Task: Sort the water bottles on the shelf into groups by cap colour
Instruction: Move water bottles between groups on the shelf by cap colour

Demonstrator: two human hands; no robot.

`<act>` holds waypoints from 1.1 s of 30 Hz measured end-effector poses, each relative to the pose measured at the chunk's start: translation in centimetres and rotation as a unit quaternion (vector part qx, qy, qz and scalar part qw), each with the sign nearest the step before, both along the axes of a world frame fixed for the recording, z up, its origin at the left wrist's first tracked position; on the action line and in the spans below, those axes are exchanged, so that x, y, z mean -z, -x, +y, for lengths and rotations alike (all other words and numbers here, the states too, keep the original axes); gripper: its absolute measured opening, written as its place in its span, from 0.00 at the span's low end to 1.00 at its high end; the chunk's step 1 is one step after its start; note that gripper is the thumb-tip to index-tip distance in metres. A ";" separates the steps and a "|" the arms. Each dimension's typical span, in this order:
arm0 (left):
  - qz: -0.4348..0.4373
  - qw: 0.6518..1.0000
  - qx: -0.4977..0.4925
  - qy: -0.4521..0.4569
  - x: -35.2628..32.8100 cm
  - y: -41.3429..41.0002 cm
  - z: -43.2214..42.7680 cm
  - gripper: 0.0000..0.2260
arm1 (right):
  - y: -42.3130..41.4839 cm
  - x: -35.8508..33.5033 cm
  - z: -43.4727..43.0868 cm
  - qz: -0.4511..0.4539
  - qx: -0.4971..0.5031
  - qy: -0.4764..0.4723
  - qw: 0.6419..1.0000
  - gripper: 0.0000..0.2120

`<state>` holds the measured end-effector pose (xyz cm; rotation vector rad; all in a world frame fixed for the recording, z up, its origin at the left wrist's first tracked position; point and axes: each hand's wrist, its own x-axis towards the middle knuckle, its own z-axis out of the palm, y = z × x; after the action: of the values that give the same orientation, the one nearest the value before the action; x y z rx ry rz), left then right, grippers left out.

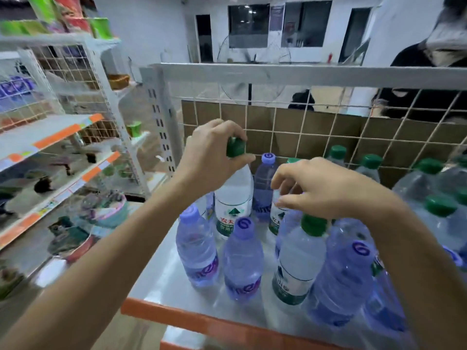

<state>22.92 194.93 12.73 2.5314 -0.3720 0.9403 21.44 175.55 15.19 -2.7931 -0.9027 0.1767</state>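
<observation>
My left hand [214, 157] grips a clear bottle [233, 198] by its green cap, held above the white shelf [156, 279]. My right hand [321, 185] hovers with curled fingers over another green-capped bottle [298, 261] and seems to pinch the top of a bottle hidden beneath it. Purple-capped bottles [242, 258] stand at the front left and middle. One purple-capped bottle [264, 183] stands at the back. Several green-capped bottles [441, 205] cluster on the right.
A wire grid [328, 127] backed with cardboard closes the shelf's rear. An orange strip [202, 322] edges the front. Another rack of goods [50, 137] stands to the left. A person in black [429, 79] is behind the grid on the right.
</observation>
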 end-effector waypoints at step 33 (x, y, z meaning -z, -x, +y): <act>0.450 0.889 -0.072 -0.048 0.2 -7.2 8.1 0.12 | -13.2 3.3 5.9 -0.027 0.109 0.125 0.986 0.15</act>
<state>30.14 202.99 12.48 2.7738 0.0664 -0.2832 34.60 181.41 11.84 -3.1179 -0.6157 0.1948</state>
